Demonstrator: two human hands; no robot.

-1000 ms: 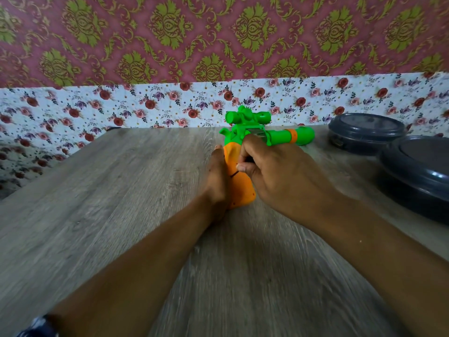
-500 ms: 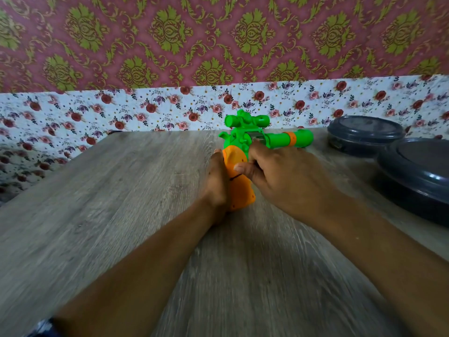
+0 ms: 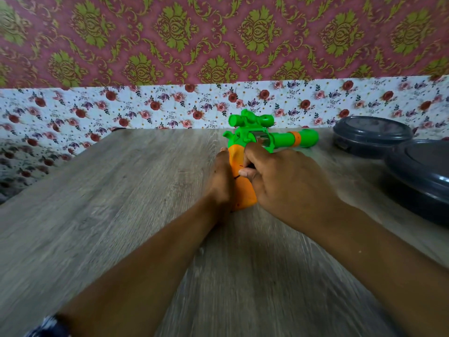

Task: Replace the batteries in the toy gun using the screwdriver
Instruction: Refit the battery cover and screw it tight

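We brace the toy gun (image 3: 245, 164) on the counter (image 3: 102, 215), the left hand (image 3: 220, 181) lying flat against the outer side of its orange grip while the right hand (image 3: 279, 183) curls its fingers around something dark and thin pressed to the grip's face — most likely the screwdriver, though too little of it shows to be sure. Over the last second almost nothing has shifted: both hands hold the same posts and the gun has not travelled, which suggests we are still working the battery cover's screw, with the battery swap itself yet to come. The green barrel points away to the right of the hands. Beyond the right hand sit two dark lidded containers (image 3: 371, 135) — behind everything, a floral strip (image 3: 121, 110) under red-and-gold patterned wallpaper (image 3: 218, 37).
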